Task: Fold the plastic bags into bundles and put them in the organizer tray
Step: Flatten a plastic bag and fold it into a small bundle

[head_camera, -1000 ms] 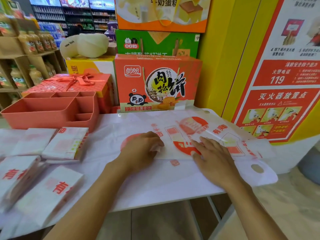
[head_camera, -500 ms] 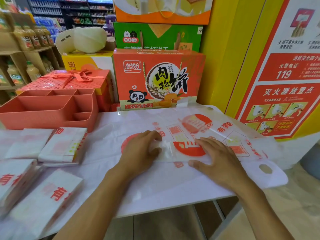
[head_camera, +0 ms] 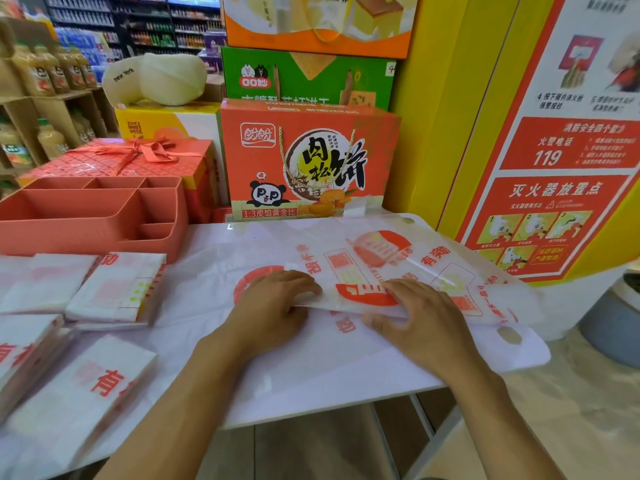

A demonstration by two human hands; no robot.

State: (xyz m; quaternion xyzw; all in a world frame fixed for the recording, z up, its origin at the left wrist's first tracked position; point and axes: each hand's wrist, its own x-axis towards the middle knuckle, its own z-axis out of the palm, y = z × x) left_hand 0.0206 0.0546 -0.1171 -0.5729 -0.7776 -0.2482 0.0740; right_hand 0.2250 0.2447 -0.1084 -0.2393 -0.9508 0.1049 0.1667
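I see a large white translucent plastic bag with red print (head_camera: 381,258) spread across the middle and right of the white counter (head_camera: 311,407). Its far part is doubled over towards the near side, and its handle end with the oval cut-out hangs past the counter's right edge. The bare left grip (head_camera: 273,306) sits at the left end of the folded edge with its fingers curled in and clamped on the film. The bare right grip (head_camera: 426,323) is just beside it to the right. Its fingers lie over the top of the flap and its thumb is on the near side under the edge, so it is also closed on the bag. The fold is raised a little off the layer beneath.

At the far left of the counter stands the coral plastic organizer tray with several compartments (head_camera: 86,233). I cannot see any bag inside it. Near the tray, on the left, lie folded white bag bundles with red lettering (head_camera: 117,289), some of them overlapping.

Behind the counter are an orange cardboard carton with a panda picture (head_camera: 304,161) and, to its left, a red gift box tied with a ribbon (head_camera: 138,157). A red and white fire-safety poster (head_camera: 554,168) covers the wall on the right.
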